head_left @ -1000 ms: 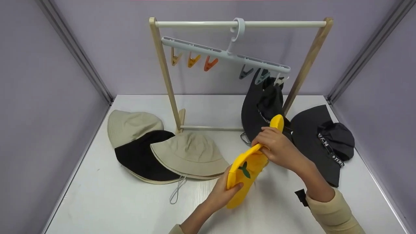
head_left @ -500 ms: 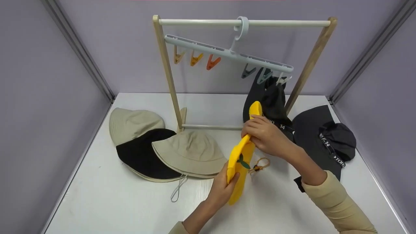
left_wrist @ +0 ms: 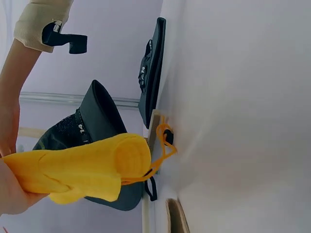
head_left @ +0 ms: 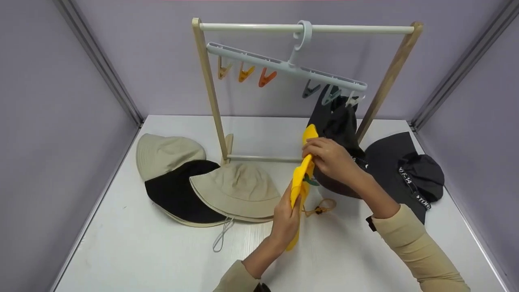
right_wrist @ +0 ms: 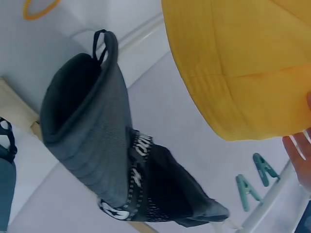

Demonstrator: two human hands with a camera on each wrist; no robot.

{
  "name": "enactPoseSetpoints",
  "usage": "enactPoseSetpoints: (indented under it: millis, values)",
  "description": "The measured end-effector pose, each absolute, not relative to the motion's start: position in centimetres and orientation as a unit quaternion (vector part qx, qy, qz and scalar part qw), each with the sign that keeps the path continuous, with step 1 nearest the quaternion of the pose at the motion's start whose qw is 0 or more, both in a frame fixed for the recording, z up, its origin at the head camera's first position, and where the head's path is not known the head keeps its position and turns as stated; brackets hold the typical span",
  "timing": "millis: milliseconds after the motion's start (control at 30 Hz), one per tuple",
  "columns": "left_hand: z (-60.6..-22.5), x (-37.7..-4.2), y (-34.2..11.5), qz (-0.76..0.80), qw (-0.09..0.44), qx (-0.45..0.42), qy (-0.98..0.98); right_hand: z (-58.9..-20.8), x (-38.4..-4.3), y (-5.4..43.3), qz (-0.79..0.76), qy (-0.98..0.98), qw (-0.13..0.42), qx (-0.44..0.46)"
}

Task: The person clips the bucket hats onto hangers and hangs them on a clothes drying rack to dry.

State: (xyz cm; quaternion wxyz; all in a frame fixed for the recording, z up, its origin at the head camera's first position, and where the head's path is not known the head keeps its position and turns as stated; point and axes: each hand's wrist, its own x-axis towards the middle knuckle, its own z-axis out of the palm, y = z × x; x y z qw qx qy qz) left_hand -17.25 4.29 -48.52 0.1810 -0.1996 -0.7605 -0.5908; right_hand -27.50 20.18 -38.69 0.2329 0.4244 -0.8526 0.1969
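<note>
Both hands hold a folded yellow hat (head_left: 299, 178) in front of the rack. My left hand (head_left: 286, 219) grips its near lower part, thumb on the side facing right. Higher up, my right hand (head_left: 334, 160) pinches the hat's edge near its far end. A green leaf patch (head_left: 311, 181) shows on the fabric. From the hat dangles an orange cord (head_left: 320, 208) with a dark toggle. In the left wrist view the yellow hat (left_wrist: 82, 165) is rolled into a tube. Its flat side (right_wrist: 252, 73) fills the upper right of the right wrist view, beside my right hand's fingers (right_wrist: 301, 155).
A wooden rack with a white bar (head_left: 251, 27) carries a tilted pale hanger (head_left: 279, 65) with coloured clips. A black hat (head_left: 340, 125) hangs at its right end. Another black hat (head_left: 389, 174) lies right. Two beige hats (head_left: 239, 190) and a black one (head_left: 182, 192) overlap at left.
The yellow hat has moved leftward at its far end and been folded narrower, its leaf side turning away. My right hand moved left and away; my left hand shifted slightly up.
</note>
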Motion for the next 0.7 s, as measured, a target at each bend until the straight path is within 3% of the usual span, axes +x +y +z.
enactPoseSetpoints:
  millis: [533, 700]
  values:
    - [-46.2, -21.6, 7.5, -0.587, 0.208, -0.162, -0.766, -39.1, -28.6, 20.5, 0.24, -0.851, 0.248, 0.396]
    - [-45.3, -22.8, 8.0, -0.562, 0.186, -0.166, -0.789, -39.2, -29.4, 20.7, 0.261, -0.853, 0.251, 0.377]
